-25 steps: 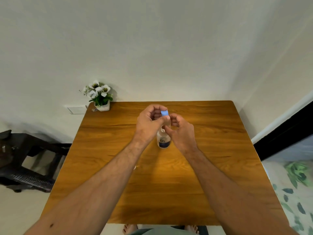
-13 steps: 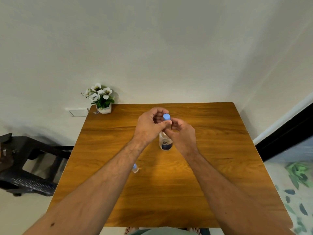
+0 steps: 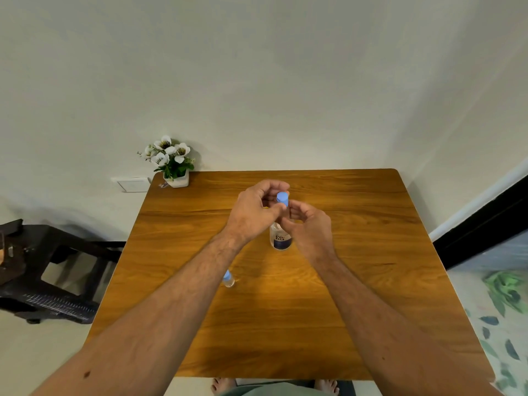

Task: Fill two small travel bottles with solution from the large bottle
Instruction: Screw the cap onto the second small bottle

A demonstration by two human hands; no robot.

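Note:
The large clear bottle [image 3: 280, 239] with a dark blue label stands upright near the middle of the wooden table [image 3: 357, 224]. My left hand [image 3: 254, 212] pinches its light blue cap [image 3: 282, 199] between thumb and fingers. My right hand [image 3: 310, 228] curls round the bottle's upper part just below the cap. One small travel bottle [image 3: 229, 278] with a blue cap stands on the table beside my left forearm, partly hidden by it. I see no second small bottle.
A white pot of white flowers [image 3: 174, 164] sits at the table's far left corner against the wall. A dark stool or chair [image 3: 51, 270] stands on the floor to the left. Bare feet show below the near table edge.
Both hands stay at the top of the large bottle, and the left fingers have shifted slightly on the cap. The small travel bottle has come into view beside my left forearm.

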